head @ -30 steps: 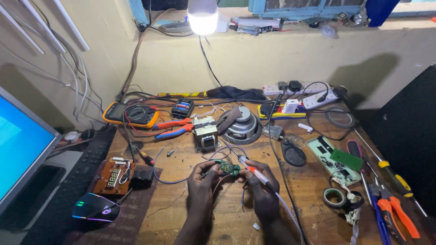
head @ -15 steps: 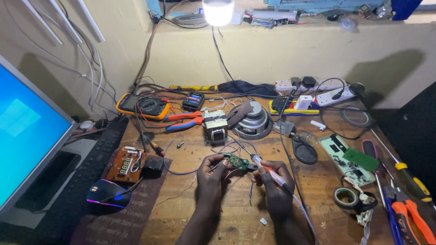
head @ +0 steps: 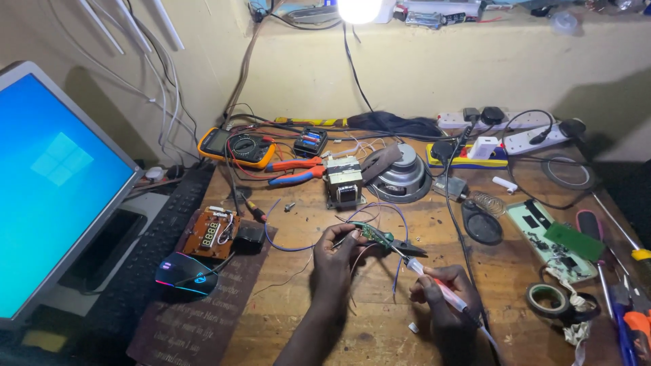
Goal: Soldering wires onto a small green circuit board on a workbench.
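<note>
Circuit board (head: 375, 235), small and green, held above the wooden workbench (head: 298, 305) at its middle, pinched in left hand (head: 337, 256). Right hand (head: 444, 301) wrapped around soldering iron (head: 434, 279), tip almost at board edge: soldering under way, steady tip contact needed. No containers discernible nearby; black battery holder (head: 310, 143) loaded with cells.

Transformer (head: 343, 180) behind circuit board (head: 375, 234)

Both forearms reach forward from the bottom edge. The left hand (head: 337, 256) is raised with fingers pinched closed. The right hand (head: 444, 298) sits lower, curled in a pen-like grip.
</note>
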